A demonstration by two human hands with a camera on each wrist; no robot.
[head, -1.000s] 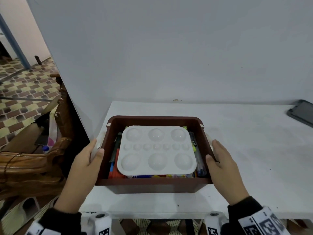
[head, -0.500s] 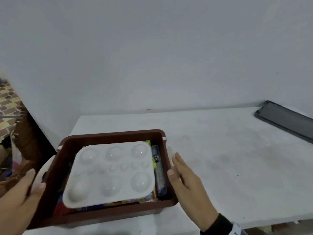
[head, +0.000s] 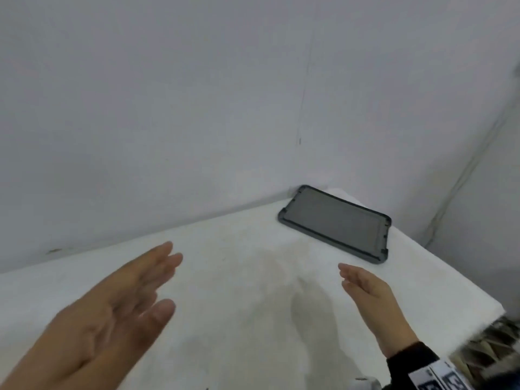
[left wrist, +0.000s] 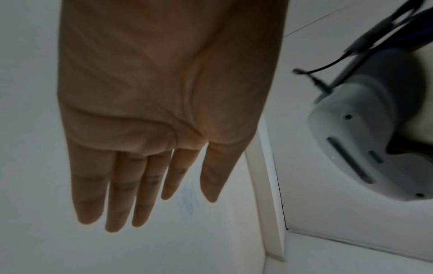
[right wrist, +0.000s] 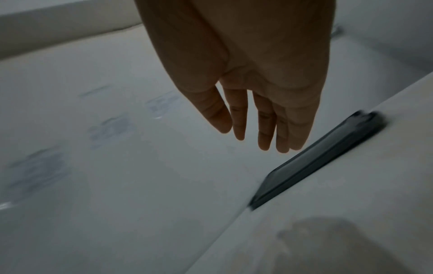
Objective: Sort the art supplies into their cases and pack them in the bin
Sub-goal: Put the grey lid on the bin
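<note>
Hands flat and empty, left hand (head: pixel 112 311), right hand (head: pixel 365 291), phone (head: pixel 334 223) at table (head: pixel 239 277) corner

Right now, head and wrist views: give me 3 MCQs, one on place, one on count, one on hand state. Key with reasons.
1. Where does the dark phone lie on the white table?
A. at the far right corner, by the wall
B. under the left hand
C. at the near left edge

2. How many hands show in the head view?
A. none
B. one
C. two

3. How are the hands?
A. both gripping the phone
B. both with fingers straight, holding nothing
C. left clenched in a fist, right flat

Key:
1 A: the phone sits where table meets wall, beyond the right hand.
2 C: the left hand and the right hand both show above the table.
3 B: both wrist views show straight fingers with nothing in them.
</note>
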